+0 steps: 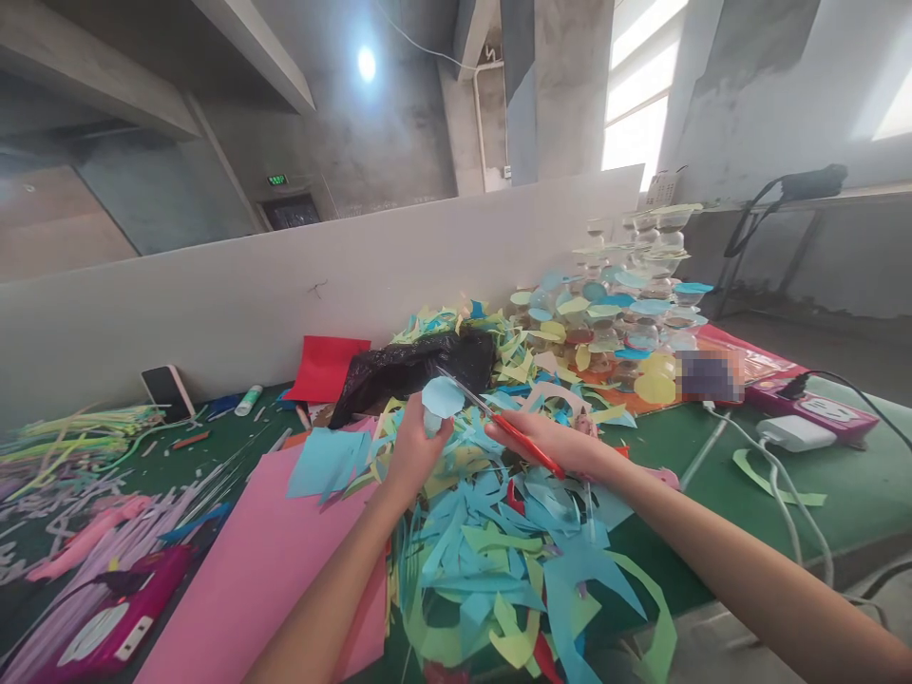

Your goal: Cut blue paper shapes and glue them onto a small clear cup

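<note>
My left hand [419,446] pinches a small piece of light blue paper [443,397], raised above a heap of cut paper scraps [484,560] in blue, green and yellow. My right hand [541,443] grips a pair of red-handled scissors [525,443], whose thin metal blades reach left to the edge of the blue piece. A sheet of pink paper [249,560] lies under and left of my left forearm. A black plastic bag [413,369] sits crumpled just beyond both hands.
A white partition [285,309] runs along the far side of the green-topped table [712,499]. Clear stacked objects with paper discs [627,290] rise at the back right. A phone [167,392], red paper [328,369], glue stick [248,400], paper strips [71,446] and a charger with cables [794,433] lie about.
</note>
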The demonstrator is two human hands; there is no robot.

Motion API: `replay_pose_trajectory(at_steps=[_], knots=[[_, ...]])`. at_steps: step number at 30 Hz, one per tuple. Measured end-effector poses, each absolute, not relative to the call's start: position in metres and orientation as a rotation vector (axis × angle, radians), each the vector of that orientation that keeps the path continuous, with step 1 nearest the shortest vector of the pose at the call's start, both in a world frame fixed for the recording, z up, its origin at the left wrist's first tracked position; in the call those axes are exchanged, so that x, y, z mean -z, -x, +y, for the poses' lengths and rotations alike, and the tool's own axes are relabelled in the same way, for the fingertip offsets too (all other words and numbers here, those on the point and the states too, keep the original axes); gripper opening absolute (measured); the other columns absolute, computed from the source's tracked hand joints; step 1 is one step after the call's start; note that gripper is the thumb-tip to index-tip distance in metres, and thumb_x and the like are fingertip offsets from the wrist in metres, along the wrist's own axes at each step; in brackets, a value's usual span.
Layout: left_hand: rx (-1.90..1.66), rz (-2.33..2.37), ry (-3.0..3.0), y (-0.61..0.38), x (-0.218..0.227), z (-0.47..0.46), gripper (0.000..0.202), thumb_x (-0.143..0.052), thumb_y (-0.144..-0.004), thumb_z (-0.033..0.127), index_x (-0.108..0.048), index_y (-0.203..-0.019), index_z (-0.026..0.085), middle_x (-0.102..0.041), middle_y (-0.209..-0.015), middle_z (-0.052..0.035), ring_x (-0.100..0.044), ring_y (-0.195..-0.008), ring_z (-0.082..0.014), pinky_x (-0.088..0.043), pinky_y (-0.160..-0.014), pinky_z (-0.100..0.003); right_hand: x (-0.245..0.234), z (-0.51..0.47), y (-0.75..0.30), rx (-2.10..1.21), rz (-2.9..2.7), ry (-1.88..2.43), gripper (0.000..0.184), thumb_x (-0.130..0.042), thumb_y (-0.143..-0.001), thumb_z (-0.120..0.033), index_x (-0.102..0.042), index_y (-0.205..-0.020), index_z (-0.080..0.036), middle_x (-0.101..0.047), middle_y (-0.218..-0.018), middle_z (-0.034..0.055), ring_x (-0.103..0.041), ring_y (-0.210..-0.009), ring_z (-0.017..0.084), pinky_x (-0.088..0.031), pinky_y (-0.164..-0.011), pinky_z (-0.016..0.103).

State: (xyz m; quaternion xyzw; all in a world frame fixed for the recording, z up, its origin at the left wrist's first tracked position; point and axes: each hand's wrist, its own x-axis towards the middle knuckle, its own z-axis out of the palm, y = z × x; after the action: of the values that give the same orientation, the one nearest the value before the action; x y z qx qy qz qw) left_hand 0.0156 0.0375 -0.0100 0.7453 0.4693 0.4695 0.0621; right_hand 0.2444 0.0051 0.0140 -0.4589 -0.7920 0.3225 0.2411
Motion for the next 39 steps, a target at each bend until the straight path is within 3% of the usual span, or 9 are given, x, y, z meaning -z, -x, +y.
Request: replay_pose_trajectory(at_steps=[6,10,17,39], knots=[[-1.352,1.38,-2.307,-0.015,0.01,0.036,0.022,-0.058,-0.084,0.027,-0.052,-0.105,0.023,-0.059,-0.096,-0.0035,-0.059,-0.09,-0.0212,-0.047,-0.079,-0.034,-0.019,0.006,-0.239,-0.873,-2.091,1.323,0.052,-0.041,-0.086,-0.069,-0.044,-0.068,-0.02,-0.045,-0.06,-0.0035,-0.039,-0.054,0.012,-0.029,-0.053,0.028],[-1.486,1.444,-2.201,-0.016,0.008,0.039,0.026,-0.061,-0.083,0.032,-0.051,-0.106,0.022,-0.061,-0.097,-0.0042,-0.06,-0.09,-0.0204,-0.047,-0.079,-0.032,-0.017,0.008,-0.24,-0.779,-2.073,1.354,0.05,-0.044,-0.085,-0.069,-0.041,-0.07,-0.021,-0.044,-0.062,-0.0036,-0.04,-0.055,0.013,-0.029,-0.053,0.027],[-1.649,1.482,-2.088,-0.011,0.015,0.046,0.037,-0.068,-0.079,0.036,-0.047,-0.106,0.021,-0.058,-0.1,-0.0047,-0.058,-0.094,-0.0202,-0.046,-0.08,-0.032,-0.011,0.003,-0.246,-0.883,-2.197,1.186,0.047,-0.038,-0.089,-0.067,-0.038,-0.078,-0.022,-0.047,-0.072,-0.0025,-0.042,-0.063,0.015,-0.037,-0.061,0.03],[-1.693,1.581,-2.402,-0.009,0.015,0.043,0.03,-0.065,-0.081,0.037,-0.044,-0.096,0.022,-0.048,-0.097,-0.0038,-0.049,-0.091,-0.0217,-0.042,-0.078,-0.034,-0.018,-0.005,-0.236,-0.968,-2.202,1.19,0.053,-0.03,-0.09,-0.07,-0.036,-0.068,-0.022,-0.045,-0.054,-0.0033,-0.041,-0.049,0.013,-0.034,-0.052,0.029]])
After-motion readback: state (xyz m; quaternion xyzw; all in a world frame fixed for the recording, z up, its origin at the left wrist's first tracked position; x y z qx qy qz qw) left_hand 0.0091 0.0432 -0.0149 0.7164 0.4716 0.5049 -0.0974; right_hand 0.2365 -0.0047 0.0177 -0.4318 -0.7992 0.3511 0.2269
